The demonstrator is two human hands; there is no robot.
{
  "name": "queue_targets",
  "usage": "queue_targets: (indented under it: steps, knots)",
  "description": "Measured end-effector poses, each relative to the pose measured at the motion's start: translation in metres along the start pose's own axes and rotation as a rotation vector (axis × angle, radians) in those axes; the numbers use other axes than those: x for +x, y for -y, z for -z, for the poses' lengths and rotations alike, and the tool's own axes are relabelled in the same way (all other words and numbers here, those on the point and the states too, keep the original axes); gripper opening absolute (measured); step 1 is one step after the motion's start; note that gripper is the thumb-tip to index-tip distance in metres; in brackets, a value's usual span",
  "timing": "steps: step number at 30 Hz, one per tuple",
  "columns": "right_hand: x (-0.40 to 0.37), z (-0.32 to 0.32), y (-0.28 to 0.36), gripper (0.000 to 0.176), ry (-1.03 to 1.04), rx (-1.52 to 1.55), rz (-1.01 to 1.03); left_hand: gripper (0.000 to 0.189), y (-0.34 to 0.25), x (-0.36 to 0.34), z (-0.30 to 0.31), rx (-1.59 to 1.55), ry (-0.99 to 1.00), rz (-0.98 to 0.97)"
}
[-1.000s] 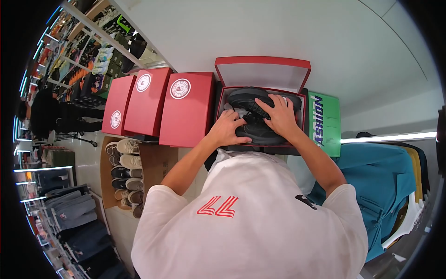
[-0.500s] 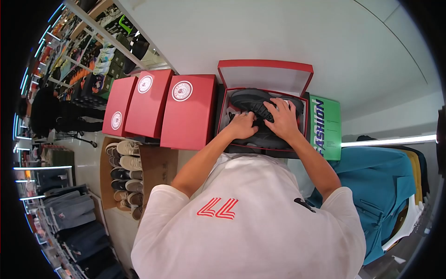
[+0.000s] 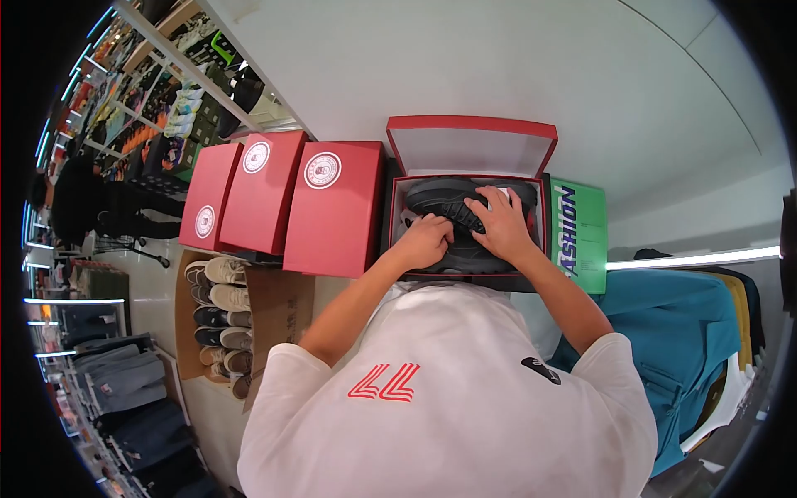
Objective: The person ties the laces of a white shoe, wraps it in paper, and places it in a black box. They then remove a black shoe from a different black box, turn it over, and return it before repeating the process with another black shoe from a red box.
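Black shoes (image 3: 440, 197) sit in the open red box (image 3: 471, 149), lid up against the wall. Left hand (image 3: 425, 242) is on the near shoe, fingers curled under; can't tell if it's gripping. Right hand (image 3: 502, 226) lies flat on top, fingers spread. Three closed red boxes (image 3: 332, 212) sit just left, round seals unreadable. Green sign (image 3: 581, 236) to the right reads "ASHION", first letter unclear. Carton of shoes (image 3: 228, 311) lower left, teal garments (image 3: 672, 332) to the right. White T-shirt (image 3: 448, 398) hides the box's front edge.

closed red boxes (image 3: 332, 207) crowd left; green sign (image 3: 581, 232) right; raised lid (image 3: 469, 145) behind.
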State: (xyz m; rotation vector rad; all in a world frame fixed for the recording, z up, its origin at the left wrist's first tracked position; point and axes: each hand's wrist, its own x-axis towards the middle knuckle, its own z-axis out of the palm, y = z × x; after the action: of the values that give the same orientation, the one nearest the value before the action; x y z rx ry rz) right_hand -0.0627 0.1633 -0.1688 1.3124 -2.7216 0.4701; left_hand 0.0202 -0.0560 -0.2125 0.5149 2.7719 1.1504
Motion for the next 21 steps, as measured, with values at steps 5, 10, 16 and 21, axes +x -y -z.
queue_targets:
  steps: [5, 10, 16, 21]
  knots:
    - [0.001, -0.005, 0.0, 0.07, -0.014, 0.002, -0.005, 0.019, 0.0, 0.001, -0.008, -0.086, -0.029, 0.104]
    - [0.003, -0.002, 0.001, 0.071, 0.008, 0.001, -0.028, 0.027, -0.004, 0.005, -0.004, -0.171, -0.005, 0.124]
    - [-0.001, 0.002, 0.001, 0.071, 0.018, 0.009, -0.053, 0.047, -0.011, 0.001, -0.012, 0.023, -0.001, 0.034]
    - [-0.009, 0.009, 0.001, 0.072, 0.114, -0.048, 0.004, 0.046, -0.012, -0.009, -0.015, 0.052, 0.029, 0.035]
